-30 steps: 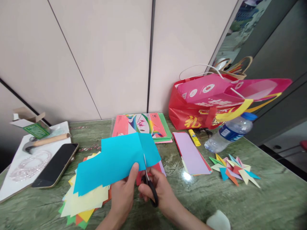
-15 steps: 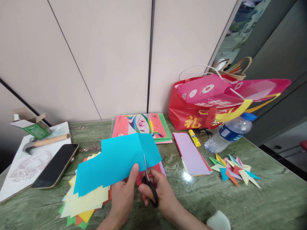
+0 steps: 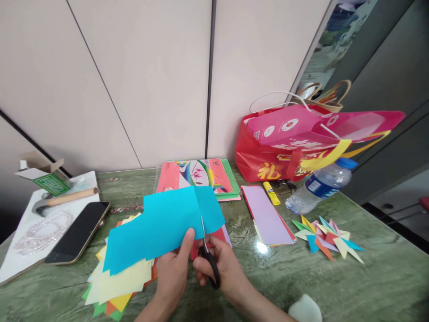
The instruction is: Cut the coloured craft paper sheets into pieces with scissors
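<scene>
A blue sheet of paper (image 3: 161, 223) with a stepped outline is pinched in my left hand (image 3: 174, 273), thumb on top near its lower edge. My right hand (image 3: 223, 264) is closed on black-handled scissors (image 3: 211, 264), whose blade lies along a line in the blue paper, near its right part. Under the blue paper, at the left, lies a fanned pile of coloured sheets (image 3: 117, 284) in cream, yellow, orange and green. Red and purple paper (image 3: 221, 235) shows partly behind my right hand.
Further back lies a coloured paper pack (image 3: 201, 174). To the right are purple strips (image 3: 268, 214), a glue stick (image 3: 271, 193), a bottle (image 3: 321, 185), paper stars (image 3: 326, 237) and a red bag (image 3: 254, 156). A phone (image 3: 78, 232) and a hammer (image 3: 67, 198) are left.
The left part of the blue paper has shifted very slightly to the right. Both hands and the scissors are almost where they were.
</scene>
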The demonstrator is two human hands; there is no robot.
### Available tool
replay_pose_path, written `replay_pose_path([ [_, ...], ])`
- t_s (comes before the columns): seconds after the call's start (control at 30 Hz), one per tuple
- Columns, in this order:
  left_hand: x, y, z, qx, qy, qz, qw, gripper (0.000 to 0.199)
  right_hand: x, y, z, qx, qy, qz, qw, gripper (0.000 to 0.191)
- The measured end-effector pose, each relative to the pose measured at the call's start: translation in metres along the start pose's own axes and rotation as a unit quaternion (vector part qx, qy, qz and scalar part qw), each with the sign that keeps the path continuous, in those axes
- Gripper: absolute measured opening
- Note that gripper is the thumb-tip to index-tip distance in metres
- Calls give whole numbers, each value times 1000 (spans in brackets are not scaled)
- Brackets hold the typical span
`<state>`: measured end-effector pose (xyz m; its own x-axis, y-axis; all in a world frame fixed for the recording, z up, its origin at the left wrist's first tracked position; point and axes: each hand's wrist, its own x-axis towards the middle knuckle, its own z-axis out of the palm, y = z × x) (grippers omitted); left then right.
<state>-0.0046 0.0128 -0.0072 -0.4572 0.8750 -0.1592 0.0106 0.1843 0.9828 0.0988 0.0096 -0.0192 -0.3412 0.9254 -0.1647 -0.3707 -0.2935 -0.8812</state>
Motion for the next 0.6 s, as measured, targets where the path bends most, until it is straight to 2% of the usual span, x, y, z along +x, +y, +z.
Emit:
replay_pose_path([
  [0.13,3,-6,3,-25,-50,-24,998,38,1,-3,-1,3,-2,-30,1000,50],
  [0.43,4,-7,8,-116,-80,-54,989,34,5,-1,-4,-8,23,-47,999,47],
  [0.6,3,-8,10,-133,-70,-45,988,34,4,-1,-4,-12,28,-44,999,46],
])
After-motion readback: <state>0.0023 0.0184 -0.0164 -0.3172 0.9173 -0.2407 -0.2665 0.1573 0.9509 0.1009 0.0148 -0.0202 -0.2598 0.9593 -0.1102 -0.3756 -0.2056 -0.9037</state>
